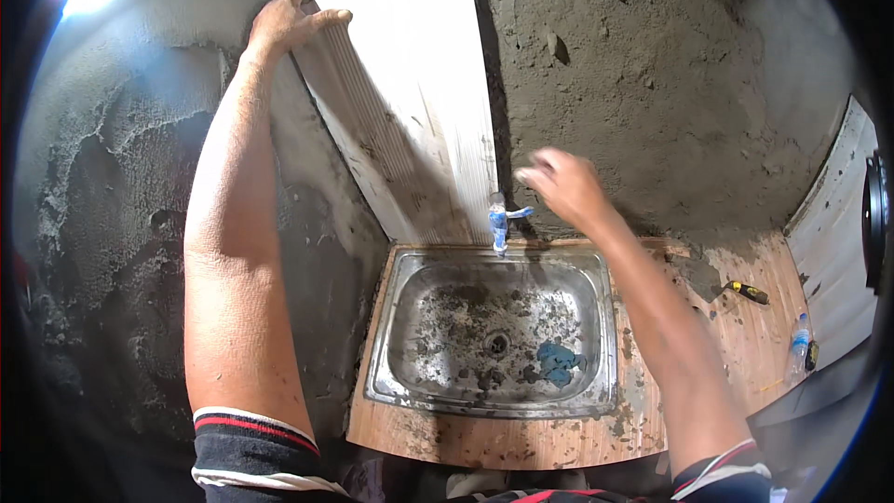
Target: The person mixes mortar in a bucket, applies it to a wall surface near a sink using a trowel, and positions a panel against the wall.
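My left hand [296, 20] grips the upper left edge of a tall white ribbed panel [410, 102], which leans against the back wall above the sink and is smudged with grey mortar lower down. My right hand [557, 182] hangs in the air right of the panel, just above a tap wrapped in blue and white [500, 224]; its bent fingers are blurred, and I cannot tell whether they are closed. Below, the steel sink [605, 382] is spattered with mortar, with a blue cloth [557, 363] lying in it.
Wet mortar coats the back wall [633, 74] and left wall [112, 224]. On the wooden counter [484, 438] at right are a black-and-yellow handled tool [750, 292] and a plastic bottle [799, 349]. A pale panel [829, 224] stands along the right side.
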Demonstrator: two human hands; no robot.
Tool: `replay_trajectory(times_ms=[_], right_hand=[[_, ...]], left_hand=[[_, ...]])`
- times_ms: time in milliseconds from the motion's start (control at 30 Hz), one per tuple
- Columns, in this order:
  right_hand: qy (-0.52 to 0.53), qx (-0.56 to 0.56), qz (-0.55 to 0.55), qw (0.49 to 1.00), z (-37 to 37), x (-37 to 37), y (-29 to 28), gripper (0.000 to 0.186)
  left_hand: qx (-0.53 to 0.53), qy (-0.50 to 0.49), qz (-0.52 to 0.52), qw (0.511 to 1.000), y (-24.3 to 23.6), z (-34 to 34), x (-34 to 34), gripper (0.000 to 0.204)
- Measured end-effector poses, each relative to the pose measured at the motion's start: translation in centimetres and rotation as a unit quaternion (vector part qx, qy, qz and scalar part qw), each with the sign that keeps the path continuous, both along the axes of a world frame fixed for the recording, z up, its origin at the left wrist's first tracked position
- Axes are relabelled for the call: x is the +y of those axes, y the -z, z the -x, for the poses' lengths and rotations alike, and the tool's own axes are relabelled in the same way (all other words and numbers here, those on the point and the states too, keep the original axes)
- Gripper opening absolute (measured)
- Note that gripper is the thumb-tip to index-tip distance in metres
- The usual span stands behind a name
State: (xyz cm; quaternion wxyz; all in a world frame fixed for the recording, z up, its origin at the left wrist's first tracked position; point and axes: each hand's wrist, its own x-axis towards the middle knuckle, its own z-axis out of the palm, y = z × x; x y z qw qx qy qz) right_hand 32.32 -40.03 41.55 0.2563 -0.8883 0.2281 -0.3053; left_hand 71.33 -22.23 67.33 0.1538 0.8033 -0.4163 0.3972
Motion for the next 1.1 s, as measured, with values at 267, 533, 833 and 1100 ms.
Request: replay_trajectory(times_ms=[267,533,833,1100], right_hand=[[0.033,-0.032,0.053,0.998,-11.8,-3.5,-0.9,0.029],[-0.001,-0.015,0.052,0.999,-11.9,-4.9,-0.8,0.031],[-0.054,-0.110,0.064,0.990,-12.0,-5.8,0.4,0.031],[-0.069,-0.154,0.083,0.982,-12.7,-5.7,1.2,0.032]], left_hand=[[0.041,0.067,0.001,0.997,0.3,-1.1,0.1,0.131],[0.001,0.058,-0.042,0.997,-1.0,-0.2,-0.4,0.077],[0.039,-0.028,-0.018,0.999,-2.2,2.5,0.4,0.080],[0.153,-0.016,0.014,0.988,-1.9,4.4,0.7,0.060]])
